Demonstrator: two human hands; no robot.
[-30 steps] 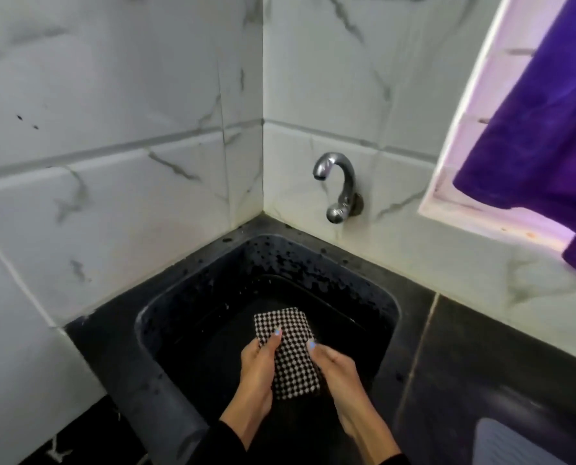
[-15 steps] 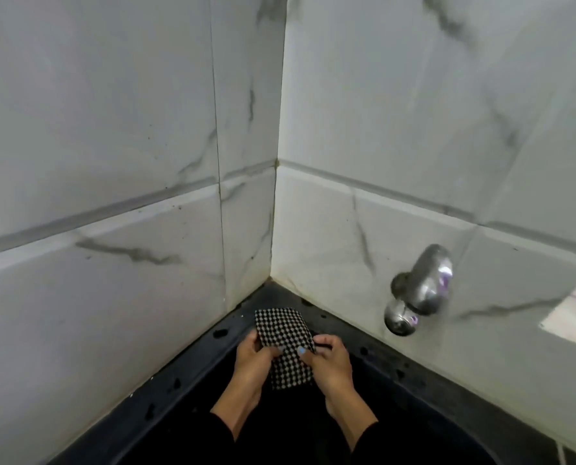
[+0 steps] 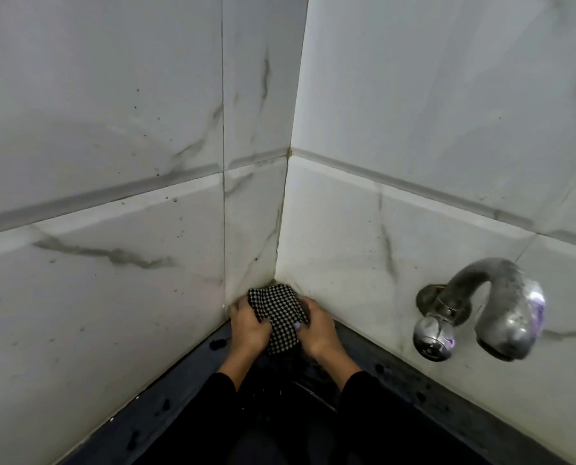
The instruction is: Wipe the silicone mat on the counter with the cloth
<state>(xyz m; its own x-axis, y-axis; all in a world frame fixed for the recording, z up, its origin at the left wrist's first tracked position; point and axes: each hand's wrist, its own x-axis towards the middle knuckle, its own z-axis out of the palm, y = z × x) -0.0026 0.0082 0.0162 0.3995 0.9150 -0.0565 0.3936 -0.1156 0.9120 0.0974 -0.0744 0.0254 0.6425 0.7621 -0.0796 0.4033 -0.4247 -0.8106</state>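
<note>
A black-and-white checked cloth (image 3: 278, 313) is bunched between both my hands above the black sink, close to the tiled corner. My left hand (image 3: 248, 327) grips its left side. My right hand (image 3: 318, 327) grips its right side, thumb pressed on the front. Both forearms wear black sleeves. The silicone mat is out of view.
A black sink rim (image 3: 179, 374) runs along two white marble-look tiled walls that meet in a corner (image 3: 281, 229). A chrome tap (image 3: 484, 307) juts from the right wall, close to my right hand.
The view has swung up and left, so the sink basin, the counter mat and the purple cloth have left the frame. My hands have closed in on the cloth and bunched it.
</note>
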